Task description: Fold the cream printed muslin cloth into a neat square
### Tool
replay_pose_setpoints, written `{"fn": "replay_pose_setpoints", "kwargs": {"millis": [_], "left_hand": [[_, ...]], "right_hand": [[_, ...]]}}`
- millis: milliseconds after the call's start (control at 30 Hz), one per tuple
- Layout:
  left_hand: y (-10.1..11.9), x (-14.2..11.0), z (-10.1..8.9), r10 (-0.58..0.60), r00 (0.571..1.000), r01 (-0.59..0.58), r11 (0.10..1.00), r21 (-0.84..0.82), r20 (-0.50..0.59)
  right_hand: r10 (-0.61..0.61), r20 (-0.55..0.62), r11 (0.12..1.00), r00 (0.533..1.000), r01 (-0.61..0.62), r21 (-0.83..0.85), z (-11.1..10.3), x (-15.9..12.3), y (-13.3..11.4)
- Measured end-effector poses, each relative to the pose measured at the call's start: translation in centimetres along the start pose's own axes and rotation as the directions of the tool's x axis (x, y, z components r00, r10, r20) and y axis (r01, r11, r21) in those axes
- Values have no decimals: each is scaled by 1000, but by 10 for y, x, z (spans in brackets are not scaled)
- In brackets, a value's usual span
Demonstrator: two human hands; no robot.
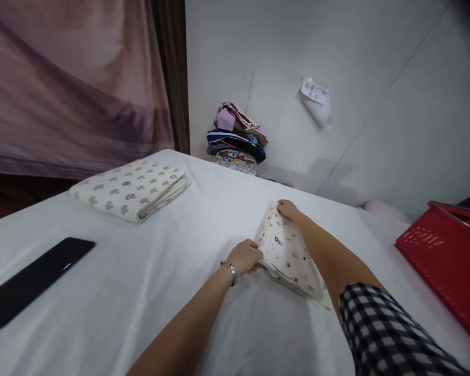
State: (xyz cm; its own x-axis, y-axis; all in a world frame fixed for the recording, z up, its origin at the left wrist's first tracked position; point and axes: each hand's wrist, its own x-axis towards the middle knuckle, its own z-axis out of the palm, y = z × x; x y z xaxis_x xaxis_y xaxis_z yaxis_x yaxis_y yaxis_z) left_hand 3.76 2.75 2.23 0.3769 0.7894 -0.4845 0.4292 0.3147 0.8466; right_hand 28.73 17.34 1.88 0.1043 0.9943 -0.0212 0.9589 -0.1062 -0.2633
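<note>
A folded white cloth point(288, 253) with small printed figures lies on the white-covered table point(149, 292), between my two hands. My left hand point(246, 257), with a silver bracelet on the wrist, pinches its near left corner. At the far corner of the same cloth, my right hand point(288, 209) has its fingers closed on the edge; part of that grip is hidden. The cloth is in several layers, and its near right end lies partly under my right forearm.
Left of centre sits another folded white cloth point(127, 189) with grey mushroom-like prints. A black phone-like slab point(35, 282) lies at the left. A red plastic basket point(446, 256) stands at the right. Behind the table rises a clothes stack point(237, 138) against the wall.
</note>
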Motion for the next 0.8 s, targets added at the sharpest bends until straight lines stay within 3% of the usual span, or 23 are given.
{"fn": "replay_pose_setpoints", "kwargs": {"millis": [133,300,533,800], "left_hand": [[1,-1,1,-17,999,17,1000,1,29],[6,-8,7,132,989,-134,990,39,64],[-2,-2,-2,-15,1000,16,990,143,-6],[-10,5,-1,70,997,-55,948,314,-37]], "right_hand": [[17,-50,1000,999,-16,14,-3,-4,0],[26,-70,1000,997,-25,16,-3,-4,0],[25,-21,999,999,-24,21,0,0,-2],[3,1,997,1000,-3,80,1,-5,0]]}}
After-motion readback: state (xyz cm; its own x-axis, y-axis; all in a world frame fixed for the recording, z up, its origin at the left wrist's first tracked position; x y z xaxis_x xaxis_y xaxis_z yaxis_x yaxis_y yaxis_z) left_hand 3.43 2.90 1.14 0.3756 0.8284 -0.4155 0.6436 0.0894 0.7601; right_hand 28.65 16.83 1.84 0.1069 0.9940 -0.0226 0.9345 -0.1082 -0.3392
